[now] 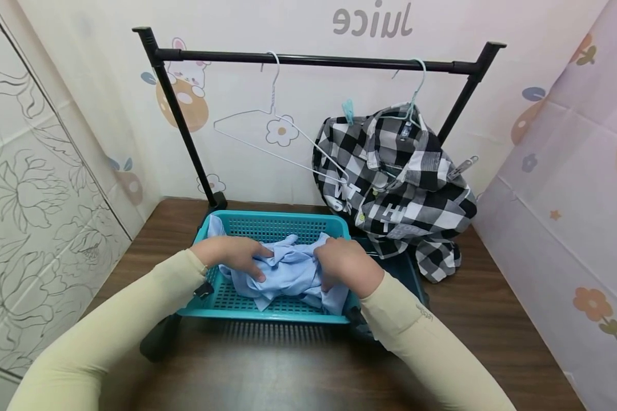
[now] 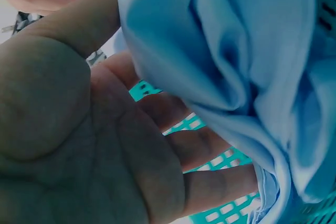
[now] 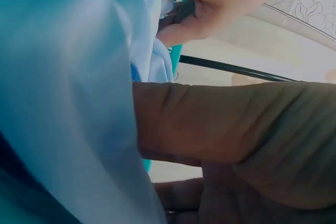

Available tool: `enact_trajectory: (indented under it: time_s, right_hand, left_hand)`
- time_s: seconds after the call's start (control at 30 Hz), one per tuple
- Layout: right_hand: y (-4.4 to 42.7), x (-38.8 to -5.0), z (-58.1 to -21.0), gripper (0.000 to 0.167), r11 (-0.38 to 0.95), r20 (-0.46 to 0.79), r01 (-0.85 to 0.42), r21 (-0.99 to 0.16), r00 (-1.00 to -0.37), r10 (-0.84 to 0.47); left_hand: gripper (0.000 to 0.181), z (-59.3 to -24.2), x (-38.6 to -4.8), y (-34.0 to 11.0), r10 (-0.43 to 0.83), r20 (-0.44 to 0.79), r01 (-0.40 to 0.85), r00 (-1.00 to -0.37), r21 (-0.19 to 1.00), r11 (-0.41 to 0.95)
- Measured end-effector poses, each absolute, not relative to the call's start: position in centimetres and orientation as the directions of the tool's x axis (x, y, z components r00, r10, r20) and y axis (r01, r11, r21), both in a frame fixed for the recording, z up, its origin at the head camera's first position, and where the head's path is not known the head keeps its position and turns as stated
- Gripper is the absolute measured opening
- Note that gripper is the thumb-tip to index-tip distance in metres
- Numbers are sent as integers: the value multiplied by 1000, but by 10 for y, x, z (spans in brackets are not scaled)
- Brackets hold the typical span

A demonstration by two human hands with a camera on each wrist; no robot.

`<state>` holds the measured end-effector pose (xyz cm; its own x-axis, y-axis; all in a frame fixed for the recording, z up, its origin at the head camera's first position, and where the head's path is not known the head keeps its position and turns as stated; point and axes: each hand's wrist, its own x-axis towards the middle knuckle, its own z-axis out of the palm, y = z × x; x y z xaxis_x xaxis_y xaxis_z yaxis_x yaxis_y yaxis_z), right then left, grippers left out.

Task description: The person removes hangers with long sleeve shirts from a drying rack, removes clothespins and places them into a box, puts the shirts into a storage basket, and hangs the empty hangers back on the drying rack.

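A crumpled light-blue garment lies in a turquoise plastic basket; its exact kind is hidden by the folds. My left hand touches its left part, fingers spread and fairly straight. In the left wrist view the fingertips of that hand pass behind the cloth. Over the basket's right side, my right hand grips the garment, its fingers bent into the fabric. The right wrist view has the right thumb against the cloth, while its other fingertips are hidden.
Behind the basket stands a black rack. From it hang a bare white wire hanger and a black-and-white checked shirt with a blue clothespin and a clear clip. A dark basket sits below the shirt.
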<state>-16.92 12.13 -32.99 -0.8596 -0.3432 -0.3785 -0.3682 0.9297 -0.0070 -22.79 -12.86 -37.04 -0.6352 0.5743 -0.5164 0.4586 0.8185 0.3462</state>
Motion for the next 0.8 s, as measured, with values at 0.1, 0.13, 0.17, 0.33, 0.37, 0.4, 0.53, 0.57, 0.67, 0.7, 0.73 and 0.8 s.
enact_trajectory:
  time_s: [0.1,0.13,0.17,0.33,0.37,0.4,0.53,0.57,0.67,0.7,0.73,0.8]
  right_hand:
    - [121,-170,-331,41,929,-400,-369,-21,-848,-347]
    - [121,-171,-331,32,928,-404,-371,-33,-845,-352]
    - [121,-171,-331,25,928,-407,-369,-50,-841,-356]
    - [117,-180,-326,21,892,-394,-410,-189,-800,-452]
    - [116,-183,-325,24,881,-378,-413,-232,-796,-472]
    - [114,-186,-324,27,870,-358,-412,-271,-796,-488]
    - [109,-198,-321,24,828,-245,-366,-426,-834,-495]
    - [107,-200,-320,21,817,-226,-356,-453,-841,-492]
    - [105,-208,-322,15,789,-221,-353,-502,-830,-512]
    - [105,-210,-323,20,785,-235,-375,-493,-812,-535]
    - [105,-211,-325,29,783,-258,-399,-477,-788,-559]
    - [104,-214,-330,52,784,-322,-444,-433,-737,-595]
  left_hand:
    - [73,-377,-231,-128,553,-525,436,-647,340,833]
    - [74,-379,-232,-128,547,-527,429,-650,341,837]
    - [75,-381,-233,-128,539,-530,419,-655,340,842]
    - [77,-381,-235,-125,514,-545,379,-662,348,857]
    - [77,-380,-234,-125,512,-547,376,-662,348,859]
    - [77,-379,-234,-124,510,-548,374,-663,348,860]
    - [77,-372,-232,-123,499,-533,383,-683,320,867]
    - [77,-370,-230,-122,497,-520,389,-695,309,868]
    - [80,-363,-226,-120,501,-454,425,-737,264,866]
    - [82,-361,-224,-120,503,-428,434,-751,253,864]
    - [84,-359,-222,-119,508,-403,441,-761,252,862]
    - [88,-355,-218,-118,523,-364,456,-771,257,852]
